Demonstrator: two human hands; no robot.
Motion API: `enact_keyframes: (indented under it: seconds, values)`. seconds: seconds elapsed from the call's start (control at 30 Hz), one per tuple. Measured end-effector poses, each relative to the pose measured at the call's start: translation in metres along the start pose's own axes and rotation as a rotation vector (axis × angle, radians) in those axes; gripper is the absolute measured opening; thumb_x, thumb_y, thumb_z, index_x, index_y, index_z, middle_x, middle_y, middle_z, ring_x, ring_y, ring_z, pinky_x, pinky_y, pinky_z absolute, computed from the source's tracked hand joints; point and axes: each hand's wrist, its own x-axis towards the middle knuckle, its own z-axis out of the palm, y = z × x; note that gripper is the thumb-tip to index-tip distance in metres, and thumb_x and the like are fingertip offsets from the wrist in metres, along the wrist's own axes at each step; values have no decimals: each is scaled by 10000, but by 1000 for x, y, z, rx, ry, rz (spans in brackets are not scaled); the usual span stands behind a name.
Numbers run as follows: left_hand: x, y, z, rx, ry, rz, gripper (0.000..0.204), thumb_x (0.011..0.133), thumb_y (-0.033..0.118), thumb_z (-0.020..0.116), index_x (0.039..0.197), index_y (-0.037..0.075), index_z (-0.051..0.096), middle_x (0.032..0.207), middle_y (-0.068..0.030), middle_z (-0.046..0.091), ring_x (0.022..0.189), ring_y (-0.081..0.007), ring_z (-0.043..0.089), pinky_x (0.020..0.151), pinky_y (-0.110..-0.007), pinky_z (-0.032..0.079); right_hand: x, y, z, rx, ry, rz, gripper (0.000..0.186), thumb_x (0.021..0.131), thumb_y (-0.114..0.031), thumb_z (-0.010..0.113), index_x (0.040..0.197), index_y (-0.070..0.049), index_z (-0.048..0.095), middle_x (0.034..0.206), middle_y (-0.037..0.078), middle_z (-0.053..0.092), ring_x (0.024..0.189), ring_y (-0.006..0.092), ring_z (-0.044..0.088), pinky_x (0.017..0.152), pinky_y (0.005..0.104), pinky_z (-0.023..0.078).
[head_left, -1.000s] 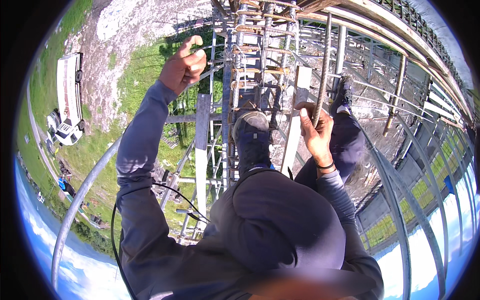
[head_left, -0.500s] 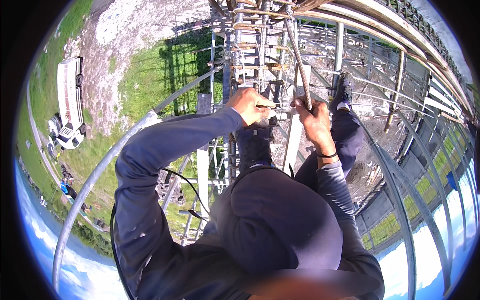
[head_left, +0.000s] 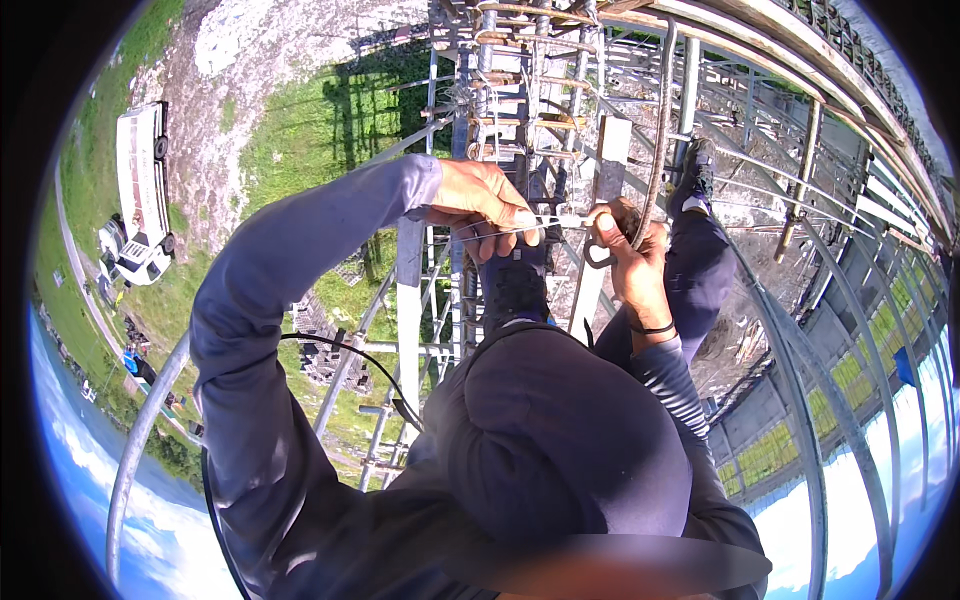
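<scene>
My left hand [head_left: 482,205] is closed, its thumb and forefinger pinching a thin pale wire [head_left: 560,221]. The wire stretches across to my right hand [head_left: 636,262], whose fingers and thumb are also at its other end. My right hand is wrapped round a long ribbed steel bar [head_left: 661,125], which rises past the knuckles. A curved hook [head_left: 597,258] sticks out below the right thumb; whether it belongs to the bar I cannot tell. Under the hands runs a cage of reinforcing bars [head_left: 530,110] with bent ties across it.
A pale plank [head_left: 611,150] stands beside the cage. My booted feet [head_left: 516,290] are among the bars. Scaffold tubes [head_left: 145,440] curve round on both sides, with timber beams [head_left: 740,48] at upper right. Far below, a white truck [head_left: 145,190] is parked near grass.
My left hand has shifted slightly left with its elbow pushed outward, and the wire now spans the gap between the hands. The ribbed bar has swung right, and the hook has come into sight.
</scene>
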Motion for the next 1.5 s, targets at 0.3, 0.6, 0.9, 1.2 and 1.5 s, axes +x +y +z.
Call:
enact_keyframes:
  seconds: [0.3, 0.6, 0.9, 1.2, 1.5]
  values:
    - [14, 33, -28, 367, -26, 312, 374, 1020, 341, 661, 936, -12, 748, 639, 23, 570, 609, -70, 498, 597, -258, 395, -17, -36, 6, 728, -460, 409, 326, 887, -211, 814, 1037, 24, 644, 816, 41, 580, 691, 130, 521, 661, 270, 431]
    - [86, -39, 24, -723, 427, 870, 267, 1074, 281, 579, 1052, 19, 623, 787, 7, 533, 712, -114, 526, 657, -281, 484, 37, -34, 1, -247, 88, -33, 311, 1066, -301, 608, 1125, 1, 654, 781, -17, 554, 673, 73, 489, 602, 255, 404]
    - [91, 1, -28, -799, 1002, 717, 333, 1030, 164, 607, 1292, -42, 604, 1189, -209, 713, 1101, -311, 718, 961, -423, 608, -1, -9, 1, -179, 159, 13, 405, 1109, -348, 496, 1320, -10, 570, 722, 29, 608, 558, 95, 572, 496, 248, 433]
    - [65, 32, -89, -995, 775, 503, 223, 1078, 163, 512, 1128, -16, 634, 893, -71, 723, 704, -150, 713, 595, -237, 635, -30, -31, -15, 298, 187, 399, 350, 1091, -313, 537, 1356, -84, 550, 710, 31, 544, 436, 90, 477, 397, 255, 456]
    - [35, 34, -119, -865, 457, 342, 307, 1064, 138, 450, 1130, -80, 655, 720, 7, 676, 533, -23, 617, 442, -132, 505, -29, -17, -19, 596, 159, 632, 338, 1118, -267, 474, 1395, -85, 539, 750, -4, 497, 471, 41, 404, 453, 236, 391]
